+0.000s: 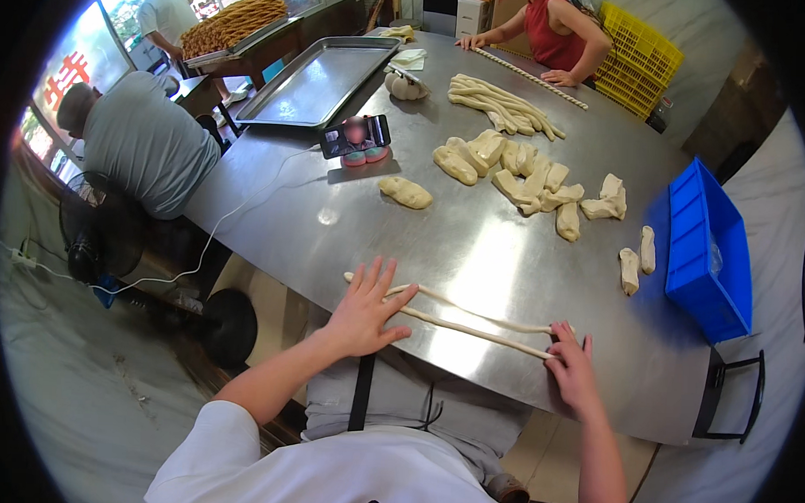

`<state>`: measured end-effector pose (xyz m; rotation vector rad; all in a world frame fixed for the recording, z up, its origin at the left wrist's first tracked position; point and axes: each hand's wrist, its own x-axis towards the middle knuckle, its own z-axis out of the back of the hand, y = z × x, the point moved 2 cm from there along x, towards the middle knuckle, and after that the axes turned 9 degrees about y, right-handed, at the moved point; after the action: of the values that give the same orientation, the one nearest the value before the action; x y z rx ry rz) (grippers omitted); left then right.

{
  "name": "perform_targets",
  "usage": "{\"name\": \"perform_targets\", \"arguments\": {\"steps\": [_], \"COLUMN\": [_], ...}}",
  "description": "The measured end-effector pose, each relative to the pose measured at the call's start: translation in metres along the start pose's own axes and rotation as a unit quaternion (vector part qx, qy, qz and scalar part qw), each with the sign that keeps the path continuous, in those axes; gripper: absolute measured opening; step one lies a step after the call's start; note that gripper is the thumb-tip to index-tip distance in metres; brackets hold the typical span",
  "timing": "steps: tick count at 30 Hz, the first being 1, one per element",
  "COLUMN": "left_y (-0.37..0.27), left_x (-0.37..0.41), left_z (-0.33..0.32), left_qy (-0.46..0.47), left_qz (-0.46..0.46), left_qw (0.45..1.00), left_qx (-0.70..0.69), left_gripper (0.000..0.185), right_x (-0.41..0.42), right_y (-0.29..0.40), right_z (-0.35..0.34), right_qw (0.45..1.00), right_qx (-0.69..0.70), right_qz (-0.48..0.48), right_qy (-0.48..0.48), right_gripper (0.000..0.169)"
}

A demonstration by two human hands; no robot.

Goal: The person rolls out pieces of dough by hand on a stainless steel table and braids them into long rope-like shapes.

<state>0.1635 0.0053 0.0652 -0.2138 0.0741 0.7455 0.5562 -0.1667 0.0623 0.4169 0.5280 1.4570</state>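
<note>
A long, thin rope of dough (476, 330) lies on the steel table close to its front edge, doubled into two near-parallel strands. My left hand (367, 317) rests palm down across the strands' left part, fingers spread. A short dough tip shows beyond its fingers; what is under the palm is hidden. At the other end, my right hand (573, 364) has its fingers and thumb closed about the strand ends. Farther in, a single lump of dough (406, 192) lies apart from a pile of cut dough pieces (528, 173). Behind them is a bundle of dough strips (504, 105).
A blue plastic crate (681, 254) stands at the right, near two small dough pieces (630, 271). A propped phone (356, 138) trails a white cable across the table's left side. Beyond are a metal tray (315, 82) and a co-worker (556, 37) with hands at a twisted dough rope (528, 77).
</note>
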Motion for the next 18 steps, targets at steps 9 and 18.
{"name": "perform_targets", "arguments": {"steps": [9, 18], "left_y": [0.001, -0.001], "left_x": [0.022, 0.048], "left_z": [-0.013, -0.018], "left_qy": [-0.006, -0.137], "left_qz": [-0.065, -0.032], "left_qw": [0.998, 0.987], "left_qx": [-0.011, -0.083], "left_gripper": [0.087, 0.086], "right_x": [0.006, 0.023], "right_y": [0.01, 0.01], "right_z": [-0.005, 0.001], "right_qw": [0.975, 0.989], "right_qx": [-0.172, -0.054], "right_qz": [0.139, 0.032], "right_qy": [-0.035, -0.137], "right_gripper": [0.031, 0.02]}}
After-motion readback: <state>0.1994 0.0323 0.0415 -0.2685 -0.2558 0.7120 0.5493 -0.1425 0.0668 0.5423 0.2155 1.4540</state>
